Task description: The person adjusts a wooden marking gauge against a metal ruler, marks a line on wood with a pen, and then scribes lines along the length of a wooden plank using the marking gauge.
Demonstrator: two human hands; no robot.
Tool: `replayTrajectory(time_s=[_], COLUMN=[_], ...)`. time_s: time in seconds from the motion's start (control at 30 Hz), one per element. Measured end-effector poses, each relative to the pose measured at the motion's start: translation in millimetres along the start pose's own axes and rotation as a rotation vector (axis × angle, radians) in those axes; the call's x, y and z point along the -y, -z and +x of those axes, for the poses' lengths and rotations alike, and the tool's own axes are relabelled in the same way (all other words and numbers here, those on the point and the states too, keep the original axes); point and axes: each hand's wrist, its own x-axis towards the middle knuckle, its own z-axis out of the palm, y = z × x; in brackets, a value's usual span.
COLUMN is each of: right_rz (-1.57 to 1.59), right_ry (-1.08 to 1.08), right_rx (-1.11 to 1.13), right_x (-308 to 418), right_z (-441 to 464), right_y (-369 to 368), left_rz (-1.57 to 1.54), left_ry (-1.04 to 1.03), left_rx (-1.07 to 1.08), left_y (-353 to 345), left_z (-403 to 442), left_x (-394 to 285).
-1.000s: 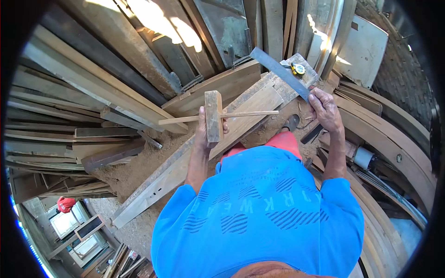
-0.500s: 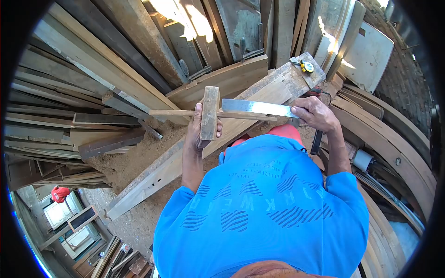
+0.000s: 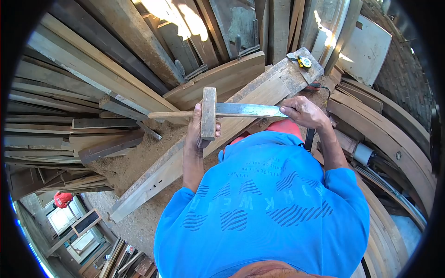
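Observation:
My left hand (image 3: 195,127) is wrapped round a wooden marking gauge (image 3: 209,113), its block upright and its thin stem running sideways through it. In my right hand (image 3: 306,112), a shiny steel ruler (image 3: 248,109) is pinched at one end between thumb and fingers. The ruler lies along the stem, with its far end up against the block. Part of the stem is hidden behind the ruler. Below both hands a long wooden beam (image 3: 160,173) slants across.
A yellow tape measure (image 3: 304,62) lies at the beam's upper end. Stacked boards (image 3: 51,99) fill the left side, and curved timbers (image 3: 384,125) lie on the right. Sawdust (image 3: 118,169) covers the ground. A red object (image 3: 62,199) is at the lower left.
My right hand has moved left and slightly down. The ruler has come from tilted above the stem to lying along it, its end now at the gauge's block.

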Motion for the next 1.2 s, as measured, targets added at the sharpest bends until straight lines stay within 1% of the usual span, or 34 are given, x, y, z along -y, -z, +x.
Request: replayTrajectory(time_s=[0.13,0.5,0.6,0.7,0.83,1.0,1.03,1.1,1.2], right_rz=[0.012,0.089,0.256,0.332,0.391,0.379,0.415,0.484,0.432], right_ry=[-0.027,-0.058,-0.107,-0.007,-0.016,-0.071,-0.059,-0.034,-0.038], right_rx=[0.026,0.069,0.071,-0.099,-0.043,-0.007,-0.024,-0.057,-0.061], right_x=[-0.5,-19.0,-18.3,-11.1,-4.7,-3.0,-2.1,0.1,-5.0], right_z=[-1.0,-5.2,-6.0,-8.7,-7.6,-4.6,-6.0,-7.6,-9.5], right_y=[1.1,-2.1,-1.9,-15.4,-17.0,-23.5,-24.4,-24.8,-22.4], left_rz=[-0.002,-0.075,-0.145,-0.174,-0.194,-0.087,-0.062,-0.053,-0.03], left_ry=[0.004,0.056,0.079,0.079,0.073,0.014,0.006,-0.026,-0.091], left_rx=[0.037,0.042,0.034,0.038,0.048,0.048,0.055,0.103,0.204], left_y=[1.2,2.6,1.0,1.1,-0.4,-4.5,-4.0,-2.1,-0.6], left_z=[2.6,6.1,4.4,4.3,1.1,-3.3,-3.8,-2.4,-1.1], left_x=[1.7,10.7,12.2,13.4,13.8,19.8,22.0,26.4,28.5])
